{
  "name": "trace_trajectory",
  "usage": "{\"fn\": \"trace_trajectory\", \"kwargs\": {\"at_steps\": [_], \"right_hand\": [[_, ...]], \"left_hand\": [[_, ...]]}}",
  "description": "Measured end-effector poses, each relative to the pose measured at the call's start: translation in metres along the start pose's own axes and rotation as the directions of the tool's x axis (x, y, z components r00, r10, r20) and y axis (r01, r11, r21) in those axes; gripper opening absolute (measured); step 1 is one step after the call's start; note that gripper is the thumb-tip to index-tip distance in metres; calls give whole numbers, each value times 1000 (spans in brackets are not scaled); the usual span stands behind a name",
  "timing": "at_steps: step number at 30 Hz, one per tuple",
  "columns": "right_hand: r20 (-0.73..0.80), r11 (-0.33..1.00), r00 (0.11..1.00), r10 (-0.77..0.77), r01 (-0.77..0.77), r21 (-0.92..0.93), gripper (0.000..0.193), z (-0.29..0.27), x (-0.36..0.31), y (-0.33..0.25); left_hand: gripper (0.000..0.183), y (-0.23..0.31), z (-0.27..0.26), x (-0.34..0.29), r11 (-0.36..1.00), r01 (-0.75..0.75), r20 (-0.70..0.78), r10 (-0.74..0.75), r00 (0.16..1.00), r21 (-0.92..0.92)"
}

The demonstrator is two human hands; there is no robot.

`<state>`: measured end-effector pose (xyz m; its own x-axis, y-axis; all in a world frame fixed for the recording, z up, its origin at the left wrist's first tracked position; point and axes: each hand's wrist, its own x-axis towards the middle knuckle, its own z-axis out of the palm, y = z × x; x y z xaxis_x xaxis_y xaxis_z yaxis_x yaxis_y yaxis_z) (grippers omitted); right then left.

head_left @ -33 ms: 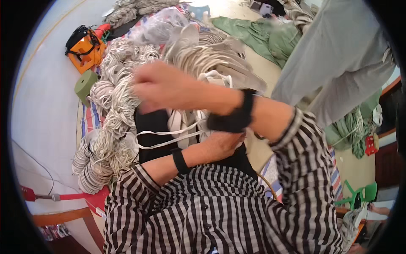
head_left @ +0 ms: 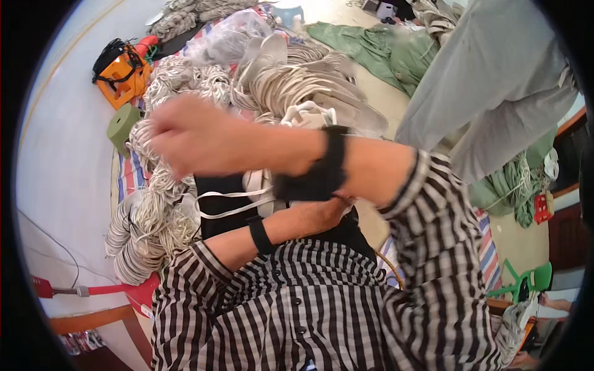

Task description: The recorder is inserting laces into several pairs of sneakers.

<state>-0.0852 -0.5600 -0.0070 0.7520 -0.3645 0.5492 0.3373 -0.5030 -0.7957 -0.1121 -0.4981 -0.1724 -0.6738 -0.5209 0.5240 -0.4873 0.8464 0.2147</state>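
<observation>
My right arm crosses my body from the right, with a black band at the wrist. My right hand is curled into a fist in front of the pale cord bundles, smeared by motion; anything inside it is hidden. My left hand lies low over my lap, its fingers hidden behind the right wrist. White cord runs in strands over the black cloth on my lap, passing behind my right wrist. Beyond my right forearm lies a pile of flat, beige, round-ended pieces.
Heaped cord bundles lie on a striped sheet at left, beside a green roll and an orange plastic item. A clear plastic bag and green cloth are farther off. A person in grey trousers stands at right.
My right hand has swept left and slightly lower, away from the beige pieces. My left hand stays almost in place.
</observation>
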Motion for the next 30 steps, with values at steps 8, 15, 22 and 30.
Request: {"fn": "trace_trajectory", "kwargs": {"at_steps": [8, 15, 22, 30], "right_hand": [[-4, 919, 925, 380, -376, 121, 21, -52, -42, -29], [-377, 826, 749, 545, -556, 91, 21, -140, -219, -83], [-739, 952, 614, 277, -279, 125, 20, -192, -233, -82], [-312, 725, 915, 254, -394, -565, 11, -105, -218, 0]], "left_hand": [[20, 79, -58, 8, 686, 157, 247, 34, 968, -710], [8, 35, -64, 0, 623, 447, 388, -239, 890, -642], [18, -46, -167, 60, 434, 370, -40, -691, 722, -821], [13, -105, -167, 34, 411, 374, -73, -748, 659, -831]]}}
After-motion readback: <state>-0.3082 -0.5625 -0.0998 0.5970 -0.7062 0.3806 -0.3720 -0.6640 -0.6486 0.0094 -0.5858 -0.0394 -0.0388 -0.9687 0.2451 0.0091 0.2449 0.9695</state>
